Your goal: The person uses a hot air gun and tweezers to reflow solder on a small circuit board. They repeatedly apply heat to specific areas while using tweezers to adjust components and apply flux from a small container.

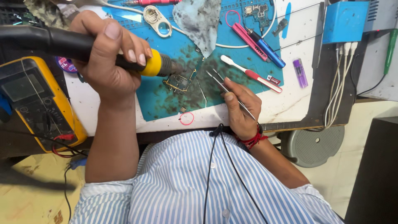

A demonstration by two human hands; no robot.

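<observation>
Operator: Grip status, left hand (110, 62)?

Technician: Fully closed around the black handle of the hot-air tool (83, 47). Thumb lies along the top of the handle; the other fingers wrap over the near side just behind the yellow collar. The metal nozzle projects beyond the fingertips and points at the small circuit board (179, 81), which lies just past the nozzle tip on the blue work mat (157, 101). Whether nozzle and board touch cannot be determined.

Operator: Right hand (240, 110)?

Technician: Narrow pinch closed on metal tweezers (230, 89). Thumb and fingers clamp the rear half of the shaft; the two thin tips extend up and away from the grip toward the board and stop short of it, close to its right edge. The tips stand slightly apart and hold nothing.

Operator: Items around the grips?

Technician: Beyond the tweezer tips, a white-and-red brush (248, 74) lies on the mat. Further out, a pink pen-shaped tool (248, 36) and a blue one (269, 50) lie side by side. A grey stained cloth (199, 20) rests above the board. Outboard of the left hand sits a yellow multimeter (35, 101). A red thread band (253, 140) circles the right wrist.
</observation>
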